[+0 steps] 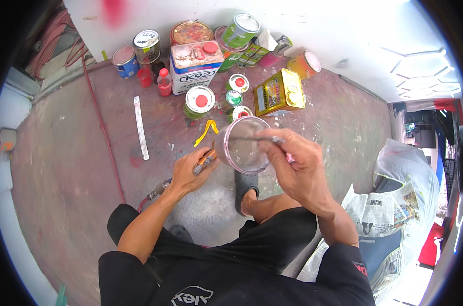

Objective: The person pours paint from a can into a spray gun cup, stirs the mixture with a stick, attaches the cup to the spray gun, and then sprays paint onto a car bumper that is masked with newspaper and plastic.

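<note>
My left hand (pixel 189 172) is closed around what looks like a spray gun, its orange body and grey knob (pixel 205 161) partly hidden by my fingers. A clear cup (pixel 241 159) with a pink-stained rim sits beside that hand, its round mouth facing up toward me. My right hand (pixel 299 160) pinches a thin dark grey stick (pixel 273 138) that lies across the cup's mouth. How far the stick reaches into the cup is hard to tell. Below my left wrist, a metal hose coupling (pixel 157 190) shows on a red hose.
Ahead stand several paint cans, a white thinner can (pixel 196 69), a yellow metal can (pixel 280 94) and a red-capped bottle (pixel 164 82). A white strip (pixel 140 127) and yellow strip (pixel 206 132) lie on the floor. A red hose (pixel 101 120) runs left; plastic-covered newspaper (pixel 379 209) lies right.
</note>
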A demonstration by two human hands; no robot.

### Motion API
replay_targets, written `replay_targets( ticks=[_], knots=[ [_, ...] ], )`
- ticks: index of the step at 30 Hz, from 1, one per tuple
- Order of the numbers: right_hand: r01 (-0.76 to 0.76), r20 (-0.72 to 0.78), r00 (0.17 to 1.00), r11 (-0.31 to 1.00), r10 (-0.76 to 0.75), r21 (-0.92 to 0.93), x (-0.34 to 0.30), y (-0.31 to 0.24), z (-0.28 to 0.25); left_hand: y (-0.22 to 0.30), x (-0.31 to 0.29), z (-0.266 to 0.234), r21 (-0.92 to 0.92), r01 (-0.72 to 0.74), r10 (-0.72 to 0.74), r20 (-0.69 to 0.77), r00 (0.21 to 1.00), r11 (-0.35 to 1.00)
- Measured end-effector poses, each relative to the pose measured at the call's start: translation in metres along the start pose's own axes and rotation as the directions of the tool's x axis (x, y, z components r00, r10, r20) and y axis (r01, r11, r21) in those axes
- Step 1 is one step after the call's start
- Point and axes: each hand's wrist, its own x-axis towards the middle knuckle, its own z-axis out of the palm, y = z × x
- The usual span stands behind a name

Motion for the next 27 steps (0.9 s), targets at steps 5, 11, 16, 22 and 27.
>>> replay_targets(
  ticks=[5, 11, 16, 22, 27],
  knots=[
    [0.056, 0.016, 0.998, 0.997, -0.056, -0.05, -0.001, 0.009, -0.018, -0.002, -0.005, -0.004, 0.028, -0.108, 0.109, -0.055, 0.993, 0.994],
    [0.062, 0.084, 0.993, 0.983, -0.077, 0.172, -0.005, 0.012, -0.016, 0.006, 0.0, 0.007, -0.013, 0.059, -0.058, 0.058, 0.997, 0.998],
    [0.085, -0.046, 0.995, 0.996, -0.084, 0.011, -0.013, 0.026, -0.014, 0.004, -0.003, 0.012, -0.054, 0.109, -0.105, 0.076, 0.992, 0.993],
    [0.129, 0.005, 0.992, 0.989, -0.13, 0.072, -0.011, 0.022, -0.011, 0.005, -0.003, -0.001, -0.042, 0.084, -0.082, 0.044, 0.996, 0.996],
    [0.109, 0.047, 0.992, 0.979, -0.119, 0.171, -0.008, 0.009, -0.002, -0.014, -0.006, 0.001, -0.037, 0.082, -0.08, 0.046, 0.996, 0.996]
  ],
)
